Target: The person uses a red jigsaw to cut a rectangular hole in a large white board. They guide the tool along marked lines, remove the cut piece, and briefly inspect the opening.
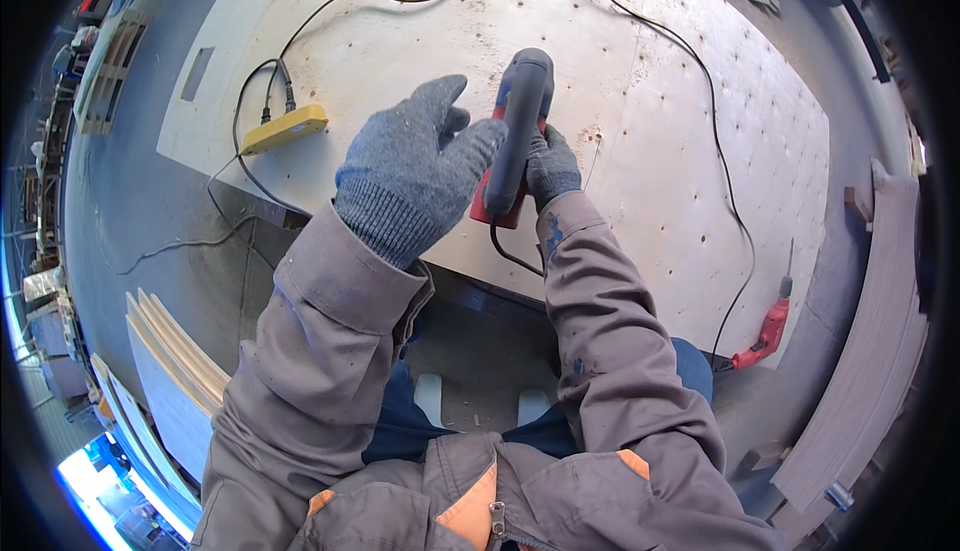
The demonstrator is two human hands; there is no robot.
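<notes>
A corded power tool with a red body and a dark grey handle is held over the pale wooden panel, its handle pointing away from me. My right hand, in a grey knit glove, grips the tool's right side; its fingers are partly hidden behind the body. On the other side, my gloved left hand has its fingers apart and curved, with one fingertip beside or touching the handle; I cannot tell which. The tool's black cord drops from its near end towards my right sleeve.
A yellow power strip with plugs lies on the panel's left. A long black cable loops across the far and right side. Near the right corner rests a red drill. Boards stand at left; long planks lie at right.
</notes>
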